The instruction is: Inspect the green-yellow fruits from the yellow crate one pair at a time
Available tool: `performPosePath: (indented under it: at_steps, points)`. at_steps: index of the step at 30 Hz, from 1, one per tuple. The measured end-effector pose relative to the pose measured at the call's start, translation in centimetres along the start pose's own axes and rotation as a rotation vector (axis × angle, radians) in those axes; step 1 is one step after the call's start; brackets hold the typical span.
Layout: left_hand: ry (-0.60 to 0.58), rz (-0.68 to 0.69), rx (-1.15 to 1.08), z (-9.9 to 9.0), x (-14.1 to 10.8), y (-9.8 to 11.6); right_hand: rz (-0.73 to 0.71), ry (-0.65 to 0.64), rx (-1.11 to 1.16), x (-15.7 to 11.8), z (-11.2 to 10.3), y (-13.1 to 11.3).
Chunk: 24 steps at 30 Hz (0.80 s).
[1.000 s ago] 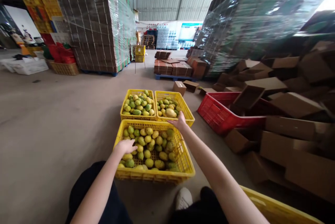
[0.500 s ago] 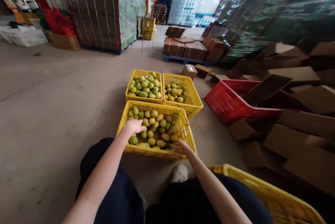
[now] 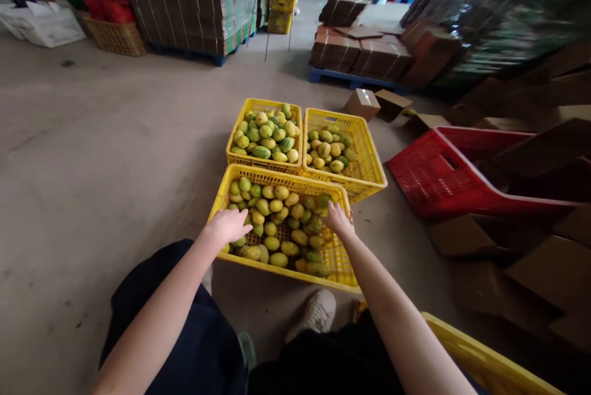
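The near yellow crate (image 3: 286, 176) holds many yellow-green oval fruits (image 3: 289, 248); their exact kind is not clear. My left hand (image 3: 228, 226) reaches over its left side, with fingers stretched out above the fruit. At the opposite side, my right hand (image 3: 338, 219) is beside the right wall, close to a green fruit (image 3: 324, 200). The right fingers look loosely apart, though partly hidden, and I see no fruit in them. Behind stand a fuller left crate (image 3: 265, 162) and a partly filled right crate (image 3: 367, 161), both yellow and touching the near one.
On the right, a red crate (image 3: 418, 176) stands among loose cardboard boxes (image 3: 462, 235). Another yellow crate (image 3: 484, 352) is by my right leg. Farther off are a pallet (image 3: 351, 80) of flattened cartons, a wrapped stack (image 3: 184, 4) and a wicker basket (image 3: 117, 37).
My view has tilted down and shifted left. My right hand has moved from the near right corner of the crate forward along its right side. The left hand stays at the left side.
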<state>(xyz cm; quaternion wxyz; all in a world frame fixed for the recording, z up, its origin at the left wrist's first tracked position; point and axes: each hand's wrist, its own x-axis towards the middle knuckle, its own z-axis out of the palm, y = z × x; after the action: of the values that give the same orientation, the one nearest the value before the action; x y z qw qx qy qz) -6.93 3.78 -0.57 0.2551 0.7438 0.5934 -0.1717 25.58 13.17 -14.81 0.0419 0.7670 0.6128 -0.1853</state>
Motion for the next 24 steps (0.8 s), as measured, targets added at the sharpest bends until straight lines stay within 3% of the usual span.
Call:
performPosePath:
  at_steps: [7,16,20,24]
  points:
    - [0.039,-0.066,-0.095,0.3,0.7,-0.7,-0.024,0.066,-0.156,4.1,1.5,-1.3]
    - [0.025,-0.019,-0.070,-0.9,1.4,1.1,-0.103,0.152,-0.220,4.3,2.1,-1.1]
    - [0.061,0.046,-0.164,-0.9,1.5,1.6,-0.191,0.129,-0.240,2.0,0.2,-1.1]
    - [0.282,0.137,-0.601,-0.6,2.3,2.4,-0.463,0.166,-0.098,-2.5,-4.4,-2.3]
